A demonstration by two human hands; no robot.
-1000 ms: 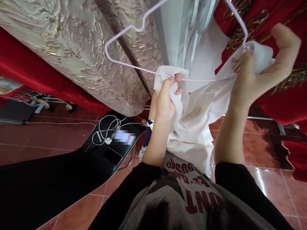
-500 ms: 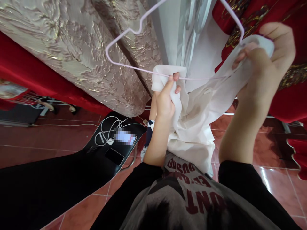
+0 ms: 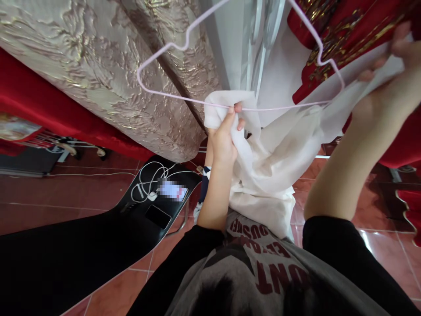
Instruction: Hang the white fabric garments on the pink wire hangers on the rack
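Note:
A thin pale-pink hanger [image 3: 164,93] hangs in front of me, its top out of view. My left hand [image 3: 224,142] pinches the hanger's bottom bar together with a white, thin cloth [image 3: 279,151]. One end of that cloth is folded over the bar around my left fingers. At the upper right, my right hand [image 3: 386,85] grips another stretch of the cloth, pulled past the hanger's right corner; its fingers are slightly blurred. The rest of the fabric drapes down in folds against my shirt.
On the left, a black chair [image 3: 98,237] bears a lit phone [image 3: 173,191], a dark phone [image 3: 158,217] and a tangled white cable [image 3: 140,177]. Beige crinkled fabric [image 3: 108,74] hangs behind it. Red fabric with gold decoration [image 3: 315,66] hangs at the right, above red floor tiles.
My right hand has moved outward to the right and slightly up, stretching the cloth beyond the hanger's right corner, which now shows. My left hand keeps its pinch on the bar.

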